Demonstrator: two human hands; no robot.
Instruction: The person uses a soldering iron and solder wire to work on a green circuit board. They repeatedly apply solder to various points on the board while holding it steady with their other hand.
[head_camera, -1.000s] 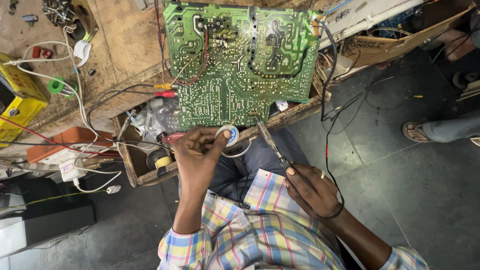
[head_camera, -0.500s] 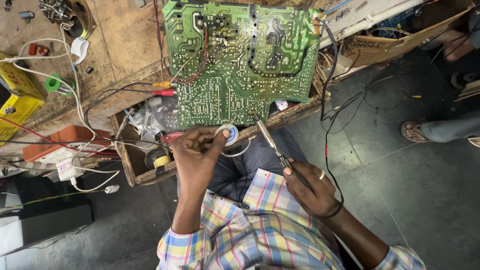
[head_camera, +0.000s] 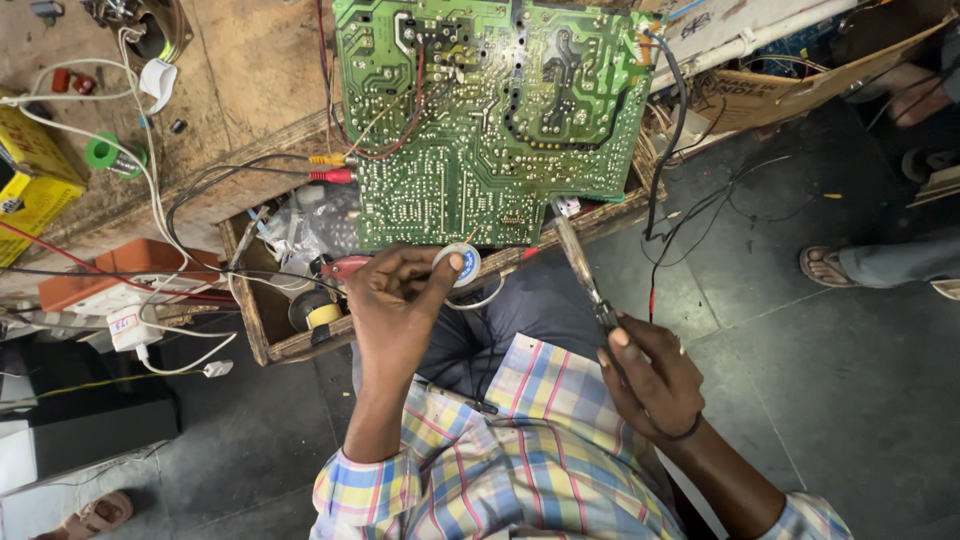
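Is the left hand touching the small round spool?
Touching: the head view shows the left hand pinching the round spool between thumb and fingers.

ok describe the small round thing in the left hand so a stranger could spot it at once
Find the big green circuit board on the wooden bench. Just below its lower edge, the left hand pinches a small round spool, white with a blue centre. It is the only disc held in fingers; the green roll lies far left.

Large green printed circuit board (head_camera: 490, 110) flat on worn wooden workbench (head_camera: 240, 90); open wooden drawer (head_camera: 262, 320) below its left corner; small round solder reel (head_camera: 460, 265) at near edge; thin soldering iron (head_camera: 582, 268) just right.
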